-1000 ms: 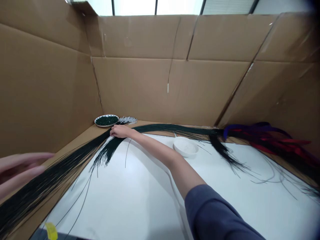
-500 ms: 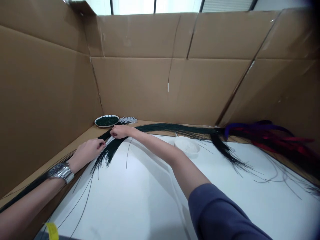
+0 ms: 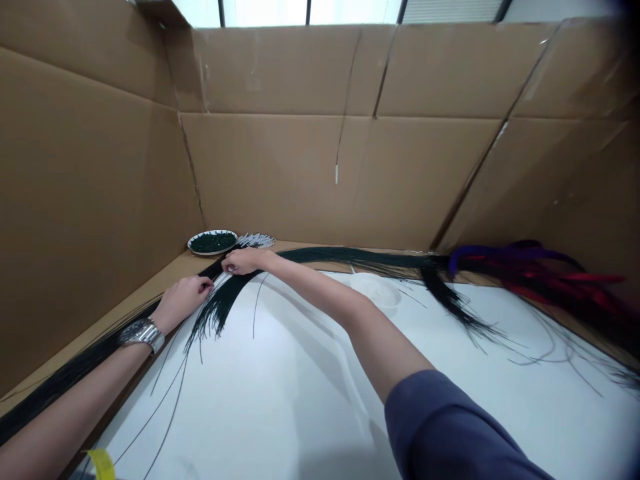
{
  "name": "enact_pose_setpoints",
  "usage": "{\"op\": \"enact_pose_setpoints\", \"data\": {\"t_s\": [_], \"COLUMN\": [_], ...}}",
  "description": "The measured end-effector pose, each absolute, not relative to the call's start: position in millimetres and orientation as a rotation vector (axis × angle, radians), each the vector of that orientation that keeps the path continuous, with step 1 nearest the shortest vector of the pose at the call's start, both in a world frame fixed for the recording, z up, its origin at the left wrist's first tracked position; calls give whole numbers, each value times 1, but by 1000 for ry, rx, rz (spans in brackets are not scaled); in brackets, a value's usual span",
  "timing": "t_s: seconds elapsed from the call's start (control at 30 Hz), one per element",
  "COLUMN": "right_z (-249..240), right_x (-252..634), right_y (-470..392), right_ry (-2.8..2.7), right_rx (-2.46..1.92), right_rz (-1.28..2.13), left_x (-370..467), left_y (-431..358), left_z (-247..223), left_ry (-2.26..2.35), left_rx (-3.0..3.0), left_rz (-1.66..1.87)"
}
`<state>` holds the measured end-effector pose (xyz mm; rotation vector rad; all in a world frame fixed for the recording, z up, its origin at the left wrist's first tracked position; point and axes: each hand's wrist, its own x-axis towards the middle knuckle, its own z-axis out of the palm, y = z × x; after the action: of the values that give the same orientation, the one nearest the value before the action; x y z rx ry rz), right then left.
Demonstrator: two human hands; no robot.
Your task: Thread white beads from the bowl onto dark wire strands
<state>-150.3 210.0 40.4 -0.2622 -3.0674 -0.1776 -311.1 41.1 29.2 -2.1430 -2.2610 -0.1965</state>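
Observation:
My left hand (image 3: 183, 301), with a metal watch (image 3: 143, 333) on its wrist, is closed at the left edge of a dark green strand bundle (image 3: 220, 308). What its fingers pinch is too small to make out. Just beyond it, my right hand (image 3: 245, 261) is closed over the upper end of the same bundle, near a thin whitish piece between the hands. Its grip is partly hidden. Behind the right hand lie a white-rimmed plate (image 3: 213, 243) of small dark green pieces and a fan of whitish thin pieces (image 3: 257, 240).
Cardboard walls (image 3: 300, 180) enclose the white table (image 3: 240, 407). A white bowl (image 3: 377, 292) stands behind my right forearm. Long dark strands (image 3: 360, 257) run along the back edge to purple and red bands (image 3: 530, 263). Yellow tape (image 3: 101, 465) is at the lower left.
My left hand and forearm have shifted slightly right and up. My right hand has moved a little, its fingers turned slightly, while staying at the bundle's upper end.

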Motion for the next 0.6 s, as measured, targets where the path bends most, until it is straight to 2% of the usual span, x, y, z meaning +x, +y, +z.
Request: {"op": "enact_pose_setpoints", "data": {"t_s": [0.3,0.6], "right_z": [41,88], "right_x": [-169,-127], "right_y": [211,210], "right_ry": [-3104,-3007], "right_rx": [-8,-95], "right_rz": [-510,-717], "left_x": [-304,-314], "left_y": [41,52], "left_z": [29,29], "left_ry": [-2252,-2280], "left_rx": [-2163,-2219], "left_rz": [-212,-493]}}
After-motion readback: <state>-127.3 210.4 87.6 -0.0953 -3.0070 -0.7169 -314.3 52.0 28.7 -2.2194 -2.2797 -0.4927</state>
